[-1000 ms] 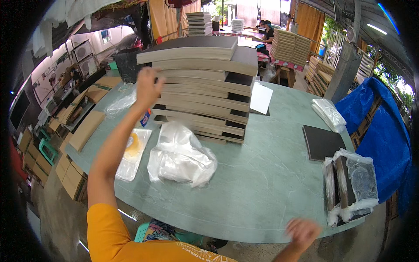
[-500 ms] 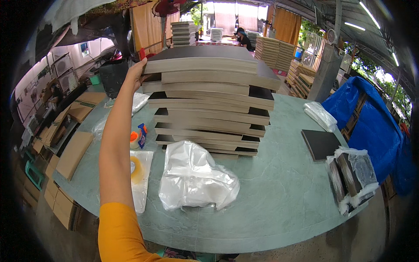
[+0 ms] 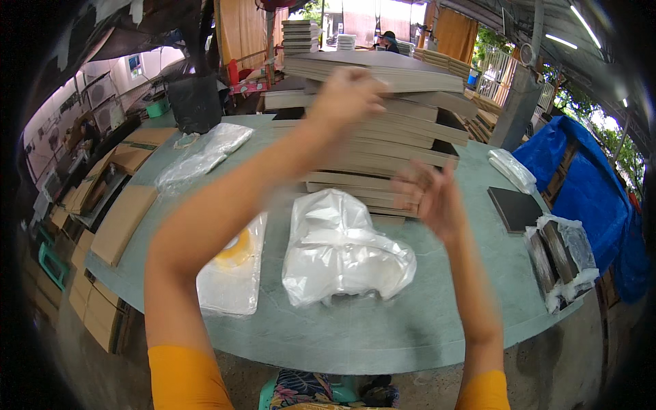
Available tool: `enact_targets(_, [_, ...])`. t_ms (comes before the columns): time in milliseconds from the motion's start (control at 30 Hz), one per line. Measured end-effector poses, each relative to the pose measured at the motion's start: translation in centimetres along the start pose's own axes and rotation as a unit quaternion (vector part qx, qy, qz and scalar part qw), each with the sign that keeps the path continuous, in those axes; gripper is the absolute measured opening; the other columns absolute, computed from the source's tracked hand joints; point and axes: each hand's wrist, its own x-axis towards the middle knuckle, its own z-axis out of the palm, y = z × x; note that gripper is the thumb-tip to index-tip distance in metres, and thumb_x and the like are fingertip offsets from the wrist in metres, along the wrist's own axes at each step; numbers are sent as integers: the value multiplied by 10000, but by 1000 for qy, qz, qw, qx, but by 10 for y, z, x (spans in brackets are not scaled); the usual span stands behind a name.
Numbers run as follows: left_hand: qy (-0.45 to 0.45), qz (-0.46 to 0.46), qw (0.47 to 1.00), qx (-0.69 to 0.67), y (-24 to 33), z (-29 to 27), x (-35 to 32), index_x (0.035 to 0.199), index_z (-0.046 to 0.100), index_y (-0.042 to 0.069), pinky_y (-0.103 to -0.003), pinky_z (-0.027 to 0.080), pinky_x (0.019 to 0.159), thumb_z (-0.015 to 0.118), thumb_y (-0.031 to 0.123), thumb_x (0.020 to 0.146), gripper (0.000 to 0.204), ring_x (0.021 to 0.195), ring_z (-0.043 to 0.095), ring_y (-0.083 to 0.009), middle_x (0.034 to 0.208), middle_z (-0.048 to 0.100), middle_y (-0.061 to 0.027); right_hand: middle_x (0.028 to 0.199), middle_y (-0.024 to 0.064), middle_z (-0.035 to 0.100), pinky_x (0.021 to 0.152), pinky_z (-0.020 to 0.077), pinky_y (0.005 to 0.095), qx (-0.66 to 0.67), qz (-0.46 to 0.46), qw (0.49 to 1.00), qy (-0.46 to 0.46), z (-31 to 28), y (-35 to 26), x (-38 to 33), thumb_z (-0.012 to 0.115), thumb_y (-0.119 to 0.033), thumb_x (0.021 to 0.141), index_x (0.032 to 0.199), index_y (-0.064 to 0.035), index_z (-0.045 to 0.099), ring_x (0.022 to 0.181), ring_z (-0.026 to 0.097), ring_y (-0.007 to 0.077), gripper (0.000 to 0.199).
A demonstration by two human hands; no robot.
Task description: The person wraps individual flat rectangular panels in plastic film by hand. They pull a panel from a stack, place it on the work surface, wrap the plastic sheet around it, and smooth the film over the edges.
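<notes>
Head view: apparently handling the stack of dark-topped panels [image 3: 410,130], on the surface [image 3: 369,345] behind one crumpled plastic bag [image 3: 335,239]. With left hand [image 3: 347,102] at upper layers, in a grip too blurred to judge; with right hand [image 3: 436,205] lower, spread wide. Probably calls for steadying panel edges. Counting one tape roll [image 3: 234,253], one loose dark panel [image 3: 514,210].

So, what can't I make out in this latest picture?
All in the head view:
Left hand: blurred; whether it touches the stack of dark-topped slabs is unclear.
Right hand: blurred; its grip can't be read.
The stack's front: partly behind both hands, its base partly behind the white plastic bag.
Yellow tape roll: partly covered by the left forearm.
Co-worker: mostly behind the stack.
</notes>
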Motion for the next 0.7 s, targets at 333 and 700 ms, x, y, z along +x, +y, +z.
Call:
enact_targets(333, [-320, 84, 847, 415, -32, -138, -115, 943, 558, 30, -301, 449, 715, 590, 221, 770, 260, 808, 550, -224, 885, 525, -112, 1048, 293, 432, 695, 540, 339, 18, -4, 998, 60, 34, -83, 115, 554, -219, 768, 1123, 108, 279, 908, 526, 408, 555])
enact_targets(700, [-113, -131, 982, 72, -41, -166, -38, 875, 568, 2, -241, 459, 546, 560, 225, 774, 245, 655, 541, -125, 789, 575, -93, 1200, 240, 311, 749, 476, 505, 26, -40, 985, 167, 132, -69, 105, 611, -252, 746, 1247, 11, 166, 1116, 365, 381, 720])
